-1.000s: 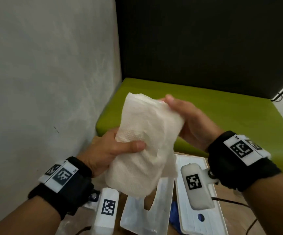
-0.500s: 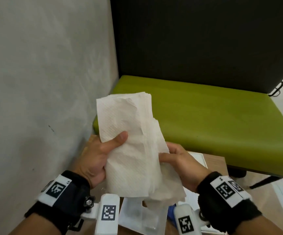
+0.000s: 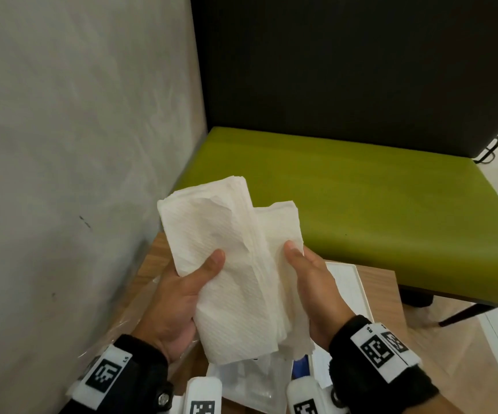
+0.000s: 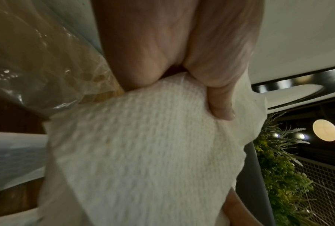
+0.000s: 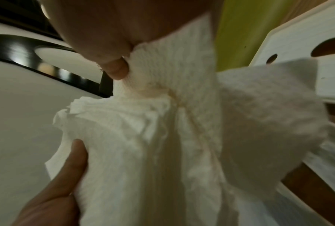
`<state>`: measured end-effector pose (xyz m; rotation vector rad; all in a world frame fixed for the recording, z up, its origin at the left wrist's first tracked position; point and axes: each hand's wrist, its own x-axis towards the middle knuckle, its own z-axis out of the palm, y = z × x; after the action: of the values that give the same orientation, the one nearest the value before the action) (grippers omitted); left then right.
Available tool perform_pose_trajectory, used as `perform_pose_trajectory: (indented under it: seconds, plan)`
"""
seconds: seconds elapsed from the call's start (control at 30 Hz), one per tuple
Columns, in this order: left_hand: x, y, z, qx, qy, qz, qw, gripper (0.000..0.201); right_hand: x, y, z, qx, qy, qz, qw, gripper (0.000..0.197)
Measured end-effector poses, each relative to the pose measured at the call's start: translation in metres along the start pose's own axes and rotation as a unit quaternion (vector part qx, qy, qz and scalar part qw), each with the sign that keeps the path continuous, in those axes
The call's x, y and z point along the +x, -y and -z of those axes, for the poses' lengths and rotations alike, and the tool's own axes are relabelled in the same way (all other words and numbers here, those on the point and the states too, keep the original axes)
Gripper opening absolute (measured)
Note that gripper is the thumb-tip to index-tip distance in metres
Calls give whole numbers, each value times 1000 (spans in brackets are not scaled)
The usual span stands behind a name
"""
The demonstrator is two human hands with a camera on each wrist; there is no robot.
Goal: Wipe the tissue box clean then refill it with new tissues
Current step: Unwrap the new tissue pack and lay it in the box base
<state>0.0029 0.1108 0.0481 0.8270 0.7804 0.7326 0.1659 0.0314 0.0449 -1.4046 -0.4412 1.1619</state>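
**Both hands on the tissue stack, held up over the tabletop**

Left hand (image 3: 176, 306) is wrapped round the left side of the stack of white tissues (image 3: 230, 276), thumb pressed across the front, fingers behind. The stack's up in the air above the wooden tabletop (image 3: 379, 282), top end fanned out, bottom edge kinda ragged. Right hand (image 3: 316, 291) pinches the right side, thumb on the front. Underneath, the white tissue box (image 3: 352, 291) pieces lie flat on the tabletop, partly hidden. Crinkly clear plastic wrap (image 3: 128, 321) sits at the left by the wall. Green bench seat (image 3: 361, 204) behind.
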Motion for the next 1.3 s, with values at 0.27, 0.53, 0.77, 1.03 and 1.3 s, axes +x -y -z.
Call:
perform_pose_trajectory:
  seconds: [0.27, 0.53, 0.77, 1.03, 1.3]
  plan:
    - [-6, -7, 13, -48, 89, 48, 994, 89, 4, 1, 1, 34, -19, -14, 999, 30]
    - [-2, -14, -15, 82, 101, 10, 991, 51, -1, 13, -11, 71, 76, -34, 994, 35]
    - [1, -9, -2, 48, 98, 4, 994, 32, -3, 13, -8, 49, 121, -34, 991, 62]
    - [7, -17, 20, -10, 36, -10, 999, 53, -5, 7, 14, -46, 105, 77, 990, 65]
    - [2, -7, -1, 41, 36, -9, 998, 57, -18, -8, -9, -129, 135, 88, 979, 59]
